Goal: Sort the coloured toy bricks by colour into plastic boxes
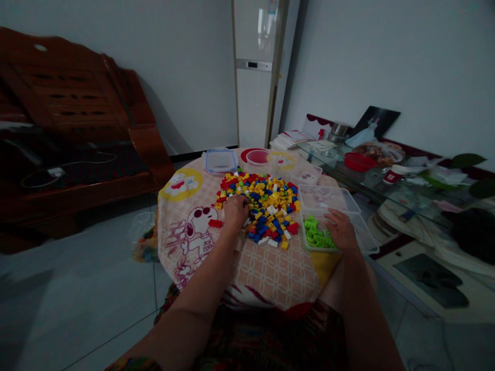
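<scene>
A pile of toy building bricks (266, 206) in yellow, blue, red, white and some green is heaped on the cloth-covered round table. My left hand (236, 210) is at the pile's left edge, its fingers curled down and closed among the bricks; anything between the fingertips is hidden. One red brick (215, 223) lies apart, left of that wrist. My right hand (342, 231) is at the right side of a clear plastic box (320, 249), fingers apart over its rim. Bright green bricks (316, 234) lie in this box, beside my right fingertips.
Clear containers, a blue-rimmed lid (220, 161) and a pink-looking round tub (258, 158) stand along the table's far side. A glass shelf (332, 165) with a red bowl (359, 161) and clutter is at right. A wooden bench (73, 108) stands left, a bag (145, 245) below.
</scene>
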`<state>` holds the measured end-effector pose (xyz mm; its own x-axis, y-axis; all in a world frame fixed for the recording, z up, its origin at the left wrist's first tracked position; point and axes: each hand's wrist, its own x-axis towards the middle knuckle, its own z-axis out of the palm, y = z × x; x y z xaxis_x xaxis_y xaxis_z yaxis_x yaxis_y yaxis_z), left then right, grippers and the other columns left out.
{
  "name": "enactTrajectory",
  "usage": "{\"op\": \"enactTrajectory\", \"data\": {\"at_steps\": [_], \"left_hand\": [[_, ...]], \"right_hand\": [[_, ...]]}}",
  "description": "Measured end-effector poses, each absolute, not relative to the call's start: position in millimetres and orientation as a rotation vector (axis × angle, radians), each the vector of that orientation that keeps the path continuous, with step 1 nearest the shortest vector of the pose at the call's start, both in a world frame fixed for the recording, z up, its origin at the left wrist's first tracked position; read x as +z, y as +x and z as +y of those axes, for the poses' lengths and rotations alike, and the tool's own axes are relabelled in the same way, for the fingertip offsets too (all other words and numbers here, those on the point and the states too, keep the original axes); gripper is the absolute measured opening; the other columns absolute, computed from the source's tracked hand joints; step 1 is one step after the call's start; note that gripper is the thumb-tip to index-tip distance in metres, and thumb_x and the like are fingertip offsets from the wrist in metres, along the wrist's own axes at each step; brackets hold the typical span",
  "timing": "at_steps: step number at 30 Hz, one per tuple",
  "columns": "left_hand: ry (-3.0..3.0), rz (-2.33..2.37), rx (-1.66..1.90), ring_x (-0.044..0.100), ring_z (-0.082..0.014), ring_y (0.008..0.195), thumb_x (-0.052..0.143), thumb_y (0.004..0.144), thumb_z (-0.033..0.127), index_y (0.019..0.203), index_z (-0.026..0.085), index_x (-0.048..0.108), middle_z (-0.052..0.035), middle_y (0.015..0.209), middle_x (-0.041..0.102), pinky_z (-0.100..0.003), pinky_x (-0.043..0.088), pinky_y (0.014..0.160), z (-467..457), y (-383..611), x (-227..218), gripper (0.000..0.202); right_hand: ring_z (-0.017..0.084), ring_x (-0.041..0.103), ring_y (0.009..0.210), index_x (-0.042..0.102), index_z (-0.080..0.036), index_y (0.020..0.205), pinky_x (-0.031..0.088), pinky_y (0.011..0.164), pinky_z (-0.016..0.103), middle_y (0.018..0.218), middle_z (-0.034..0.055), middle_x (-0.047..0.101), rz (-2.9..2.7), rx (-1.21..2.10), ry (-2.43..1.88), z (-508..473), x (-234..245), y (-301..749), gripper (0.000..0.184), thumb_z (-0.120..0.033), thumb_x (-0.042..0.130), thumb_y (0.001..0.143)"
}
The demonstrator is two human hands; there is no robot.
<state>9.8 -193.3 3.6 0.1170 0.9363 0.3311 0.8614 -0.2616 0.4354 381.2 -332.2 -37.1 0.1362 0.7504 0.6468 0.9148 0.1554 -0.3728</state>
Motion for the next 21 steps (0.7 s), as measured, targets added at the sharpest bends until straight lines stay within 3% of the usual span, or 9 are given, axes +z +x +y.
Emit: {"op": "enactTrajectory", "data": {"at_steps": [7, 13, 21], "left_hand": [[2.164, 1.848, 0.910, 0.065, -0.0259, 0.114, 0.052, 0.082, 0.007, 0.097, 0.022, 0.077, -0.0087, 0.114, 0.074, -0.037, 0.048, 0.101, -194.0, 5.2, 7.7, 0.032], [2.252, 1.800, 0.870, 0.062, -0.0286, 0.117, 0.060, 0.092, 0.028, 0.106, 0.024, 0.078, -0.0093, 0.117, 0.074, -0.040, 0.046, 0.101, -194.8, 11.9, 4.1, 0.022], [2.300, 1.788, 0.805, 0.060, -0.0304, 0.117, 0.072, 0.088, 0.039, 0.093, 0.024, 0.079, -0.0089, 0.115, 0.075, -0.043, 0.046, 0.099, -198.6, 9.6, 3.5, 0.017]], "right_hand": [[0.032, 0.063, 0.117, 0.076, -0.024, 0.098, 0.051, 0.105, 0.056, 0.122, 0.0135, 0.072, -1.648, -0.236, -1.635, -331.8, -36.7, 381.4, 0.031, -0.042, 0.051, 0.093], [0.032, 0.064, 0.116, 0.077, -0.023, 0.096, 0.052, 0.104, 0.055, 0.121, 0.0142, 0.073, -1.643, -0.274, -1.647, -332.1, -37.1, 381.1, 0.030, -0.039, 0.052, 0.092], [0.031, 0.064, 0.117, 0.076, -0.024, 0.098, 0.051, 0.107, 0.054, 0.122, 0.0127, 0.073, -1.659, -0.291, -1.641, -332.3, -38.1, 381.6, 0.029, -0.038, 0.052, 0.092]]}}
